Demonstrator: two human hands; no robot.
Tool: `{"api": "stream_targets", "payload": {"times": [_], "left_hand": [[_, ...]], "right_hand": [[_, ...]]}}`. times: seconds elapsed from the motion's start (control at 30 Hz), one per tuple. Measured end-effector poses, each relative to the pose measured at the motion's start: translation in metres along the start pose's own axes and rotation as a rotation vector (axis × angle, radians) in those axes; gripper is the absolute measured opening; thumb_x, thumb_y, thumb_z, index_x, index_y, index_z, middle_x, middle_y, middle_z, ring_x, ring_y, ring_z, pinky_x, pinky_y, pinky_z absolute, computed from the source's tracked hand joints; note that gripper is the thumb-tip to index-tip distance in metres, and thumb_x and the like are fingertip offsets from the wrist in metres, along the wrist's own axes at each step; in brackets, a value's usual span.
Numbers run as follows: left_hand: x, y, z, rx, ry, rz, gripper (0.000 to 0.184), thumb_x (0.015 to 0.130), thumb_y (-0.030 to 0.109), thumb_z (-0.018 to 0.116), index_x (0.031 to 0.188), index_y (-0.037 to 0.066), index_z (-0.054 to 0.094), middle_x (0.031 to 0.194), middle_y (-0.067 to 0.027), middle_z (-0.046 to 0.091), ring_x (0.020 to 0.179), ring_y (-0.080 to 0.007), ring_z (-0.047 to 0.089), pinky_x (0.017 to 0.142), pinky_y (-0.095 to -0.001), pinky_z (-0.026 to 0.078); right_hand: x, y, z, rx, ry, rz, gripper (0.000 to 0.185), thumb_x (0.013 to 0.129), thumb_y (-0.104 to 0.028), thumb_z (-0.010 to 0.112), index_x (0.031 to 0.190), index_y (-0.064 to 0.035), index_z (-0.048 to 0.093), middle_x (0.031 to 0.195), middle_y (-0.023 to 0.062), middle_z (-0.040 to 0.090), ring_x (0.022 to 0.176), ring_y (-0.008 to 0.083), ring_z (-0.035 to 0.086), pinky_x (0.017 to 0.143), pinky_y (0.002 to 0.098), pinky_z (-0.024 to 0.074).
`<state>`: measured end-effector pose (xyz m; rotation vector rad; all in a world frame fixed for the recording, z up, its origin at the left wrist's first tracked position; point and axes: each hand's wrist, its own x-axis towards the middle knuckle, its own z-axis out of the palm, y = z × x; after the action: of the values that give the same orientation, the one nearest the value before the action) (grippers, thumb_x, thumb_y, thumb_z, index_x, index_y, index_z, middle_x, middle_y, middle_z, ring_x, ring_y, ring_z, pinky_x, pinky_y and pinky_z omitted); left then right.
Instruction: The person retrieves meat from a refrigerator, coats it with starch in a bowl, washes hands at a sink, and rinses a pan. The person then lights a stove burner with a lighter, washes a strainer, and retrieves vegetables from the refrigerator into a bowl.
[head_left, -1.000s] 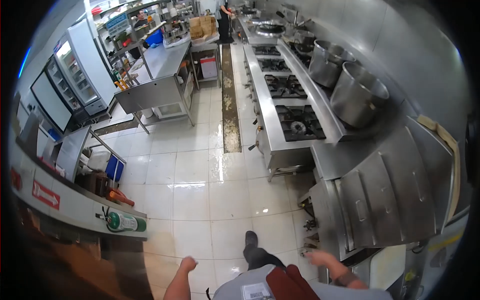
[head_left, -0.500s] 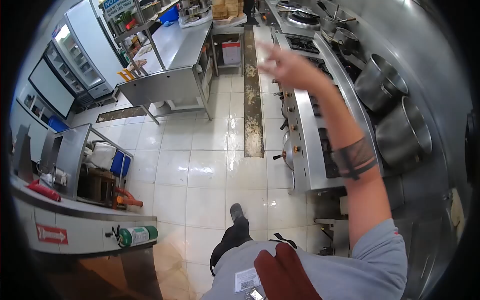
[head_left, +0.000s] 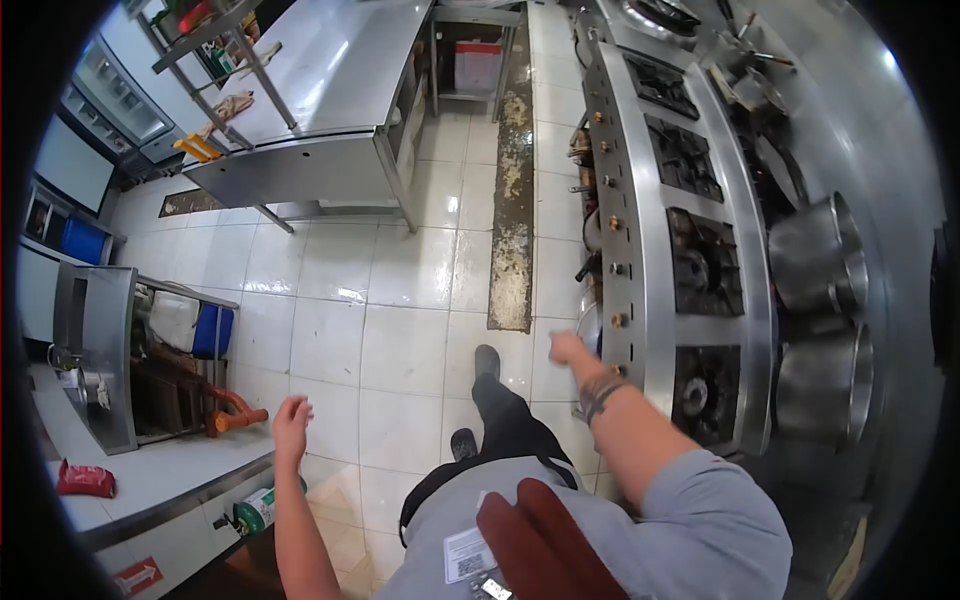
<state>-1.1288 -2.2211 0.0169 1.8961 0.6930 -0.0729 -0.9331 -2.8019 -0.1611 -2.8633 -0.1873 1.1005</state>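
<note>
My left hand [head_left: 291,430] hangs over the floor at the left, beside the white counter. Its fingers are loosely stretched and nothing shows in them. On the right, my right hand [head_left: 567,347] is low in front of the stove [head_left: 640,260], fingers curled in, with no object visible in it. Close by that hand, a round metal lid or pan [head_left: 591,325] sticks out under the stove front. The fire extinguisher [head_left: 256,510], green and white, lies below my left hand. A red packet [head_left: 86,480] rests on the counter [head_left: 150,487].
A steel worktable [head_left: 330,70] stands ahead on the left, with a cloth on it. Large pots [head_left: 822,385] line the wall behind the burners. A dark drain strip [head_left: 512,220] runs along the tiled floor [head_left: 400,335]. An orange pipe [head_left: 238,412] juts out at left.
My right hand has dropped from above the stove to beside its front. My left hand has come into view. The view has moved forward and tilted down, with both shoes now showing.
</note>
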Motion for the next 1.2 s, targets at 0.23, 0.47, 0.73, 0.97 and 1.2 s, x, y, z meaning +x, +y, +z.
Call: {"api": "stream_targets", "payload": {"times": [0.23, 0.47, 0.73, 0.97, 1.2], "left_hand": [[-0.1, -0.122, 0.001, 0.839, -0.503, -0.417, 0.02, 0.094, 0.021, 0.058, 0.088, 0.002, 0.062, 0.079, -0.0082, 0.061, 0.07, -0.0195, 0.056, 0.061, -0.0346, 0.045], [-0.021, -0.09, 0.064, 0.792, -0.697, -0.595, 0.028, 0.092, 0.026, 0.057, 0.08, 0.002, 0.066, 0.082, -0.0161, 0.064, 0.076, -0.0323, 0.062, 0.067, -0.0449, 0.049], [0.313, 0.15, 0.152, 0.815, -0.116, -0.168, 0.03, 0.091, 0.022, 0.053, 0.081, -0.004, 0.063, 0.086, -0.0298, 0.064, 0.081, -0.0491, 0.061, 0.075, -0.0529, 0.051], [0.301, 0.164, 0.114, 1.018, -0.498, -0.267, 0.076, 0.065, 0.023, 0.081, 0.131, -0.002, 0.051, 0.135, -0.024, 0.049, 0.129, -0.0397, 0.043, 0.11, -0.0467, 0.037], [0.286, 0.229, 0.229, 0.849, -0.421, -0.906, 0.056, 0.075, 0.022, 0.076, 0.123, -0.001, 0.059, 0.114, -0.0187, 0.067, 0.109, -0.0326, 0.064, 0.096, -0.0434, 0.048]], "right_hand": [[0.054, 0.047, 0.006, 0.198, -0.267, 0.071, 0.044, 0.086, -0.036, 0.051, 0.099, 0.0002, 0.072, 0.109, 0.0275, 0.067, 0.103, 0.0429, 0.063, 0.094, 0.0455, 0.0501], [0.183, 0.083, -0.165, 1.306, 0.074, 0.306, 0.021, 0.093, -0.024, 0.059, 0.106, -0.0076, 0.063, 0.087, 0.0042, 0.065, 0.075, 0.0162, 0.065, 0.061, 0.0316, 0.0508], [0.28, 0.094, -0.278, 1.21, 0.058, 0.438, 0.025, 0.095, -0.027, 0.057, 0.107, -0.0058, 0.062, 0.09, 0.0056, 0.066, 0.077, 0.0171, 0.066, 0.063, 0.0333, 0.0523], [0.467, 0.162, -0.281, 1.593, -0.047, 0.579, 0.053, 0.097, -0.047, 0.057, 0.128, -0.0053, 0.049, 0.109, 0.0116, 0.059, 0.09, 0.023, 0.063, 0.074, 0.0398, 0.0554], [0.654, 0.258, -0.279, 1.942, 0.53, 0.829, 0.092, 0.091, -0.045, 0.066, 0.152, 0.0019, 0.016, 0.123, 0.0218, 0.054, 0.099, 0.0315, 0.064, 0.074, 0.043, 0.0562]]}}
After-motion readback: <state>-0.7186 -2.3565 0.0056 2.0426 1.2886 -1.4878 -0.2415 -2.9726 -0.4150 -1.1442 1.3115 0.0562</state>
